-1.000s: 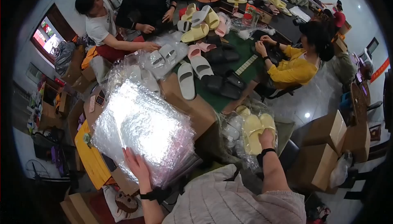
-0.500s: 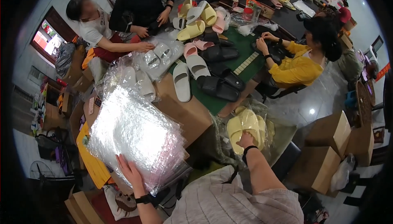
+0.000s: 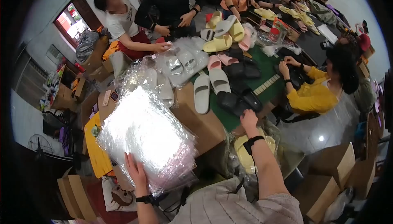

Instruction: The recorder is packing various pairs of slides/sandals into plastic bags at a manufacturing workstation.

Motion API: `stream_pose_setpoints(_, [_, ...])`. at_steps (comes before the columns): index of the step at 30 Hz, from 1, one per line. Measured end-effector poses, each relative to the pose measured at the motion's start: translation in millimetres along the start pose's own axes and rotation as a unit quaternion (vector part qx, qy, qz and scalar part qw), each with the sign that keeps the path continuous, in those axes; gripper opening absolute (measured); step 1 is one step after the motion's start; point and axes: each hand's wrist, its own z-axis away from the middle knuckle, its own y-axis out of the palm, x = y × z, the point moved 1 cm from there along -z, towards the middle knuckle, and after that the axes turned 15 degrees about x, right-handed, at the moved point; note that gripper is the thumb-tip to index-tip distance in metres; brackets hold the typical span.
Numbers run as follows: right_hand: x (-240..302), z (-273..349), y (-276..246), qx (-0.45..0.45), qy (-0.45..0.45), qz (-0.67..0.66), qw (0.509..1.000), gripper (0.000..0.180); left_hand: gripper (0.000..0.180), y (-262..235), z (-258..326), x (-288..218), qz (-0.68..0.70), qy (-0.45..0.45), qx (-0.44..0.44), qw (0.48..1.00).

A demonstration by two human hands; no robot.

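My left hand [image 3: 136,170] lies flat, fingers apart, on the lower left edge of a thick stack of shiny clear plastic bags [image 3: 143,130]. My right hand [image 3: 248,120] is at the table's near edge, its fingers closed on the heel end of a pair of black slippers [image 3: 239,102]; the fingertips are partly hidden. Under my right forearm, yellow slippers [image 3: 244,152] sit in clear plastic wrap. Beyond the black pair lie another black pair [image 3: 243,69], a white slipper [image 3: 220,80] and a grey-white slipper [image 3: 202,95].
Bagged grey slippers [image 3: 186,60] lie at the table's far left, near a person in a white shirt. A person in yellow [image 3: 313,89] sits at the right, handling something dark. Cardboard boxes [image 3: 323,191] stand at lower right. More people work behind a dark table.
My right hand has left the wrapped yellow slippers and reached forward to the black pair, which has turned slightly toward me. My left hand stays on the bags. The view has shifted.
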Motion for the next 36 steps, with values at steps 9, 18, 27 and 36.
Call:
stream_pose_setpoints(9, [-16,-105,0,-0.096,-0.030,-0.233,0.967,0.093,0.052,14,-9,-21,0.061,-0.059,0.034,0.996])
stream_pose_setpoints(18, [2,-78,34,-0.069,0.030,-0.081,0.994,0.028,0.053,9,-1,-6,-0.034,-0.034,0.053,0.997])
stream_pose_setpoints(27, [-6,-3,48,-0.080,-0.014,-0.096,0.992,0.037,0.055,5,0,-3,-0.025,-0.014,0.046,0.999])
stream_pose_setpoints(36, [4,58,10,-0.121,-0.053,-0.487,0.863,0.051,0.058,-2,4,-15,-0.006,-0.031,0.036,0.999])
